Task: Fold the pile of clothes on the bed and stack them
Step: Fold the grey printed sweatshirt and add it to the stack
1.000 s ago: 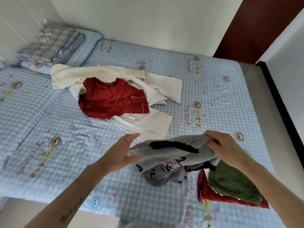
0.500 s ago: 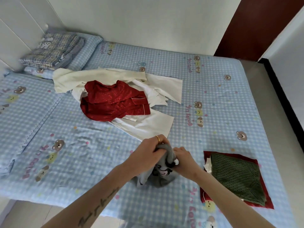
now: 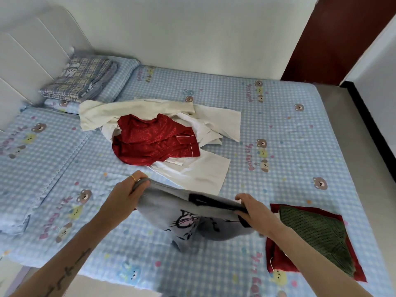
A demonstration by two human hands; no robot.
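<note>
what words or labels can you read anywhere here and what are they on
Pink lettering printed beside the bears on the bed sheet: rotated and too blurred to read.
Grey garment held by left hand and right hand: cartoon drawing, no readable words.
Forearm tattoo: script, unreadable.

Folded plaid blanket (image 3: 80, 81) sitting on a checked pillow (image 3: 120, 80) up in the far left corner, right against the white padded headboard (image 3: 32, 58). Plain white wall (image 3: 192, 33) behind. Dark red-brown door (image 3: 342, 37) off to the far right, pale floor (image 3: 351, 133) beside it with a black skirting strip (image 3: 368, 123).
</note>
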